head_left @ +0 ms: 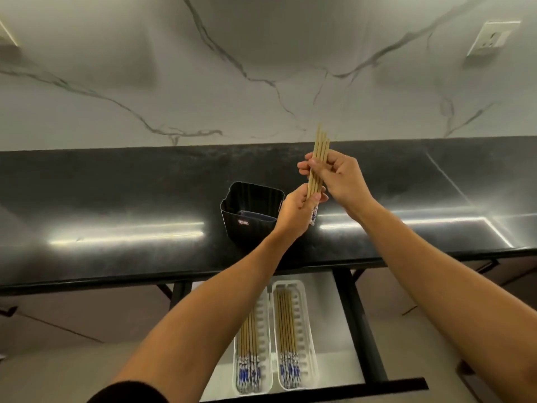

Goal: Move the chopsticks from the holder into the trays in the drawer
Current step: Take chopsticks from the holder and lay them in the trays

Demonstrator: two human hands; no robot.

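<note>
Both hands hold one bundle of several wooden chopsticks (319, 149) upright above the black counter. My left hand (295, 212) grips its lower, blue-and-white patterned end. My right hand (338, 175) pinches the bundle higher up. Left of the hands stands the black holder (247, 225), its opening showing no chopsticks. Below, in the open drawer (334, 330), lie two white trays side by side: the left tray (263, 324), partly behind my left forearm, and the right tray (305, 324). Each tray contains several chopsticks with patterned ends toward me.
The glossy black counter (116, 199) runs the full width, backed by a white marble wall with a socket (491, 37) at the upper right. The drawer's black front edge (319, 389) sits nearest me. White drawer floor lies to the right of the trays.
</note>
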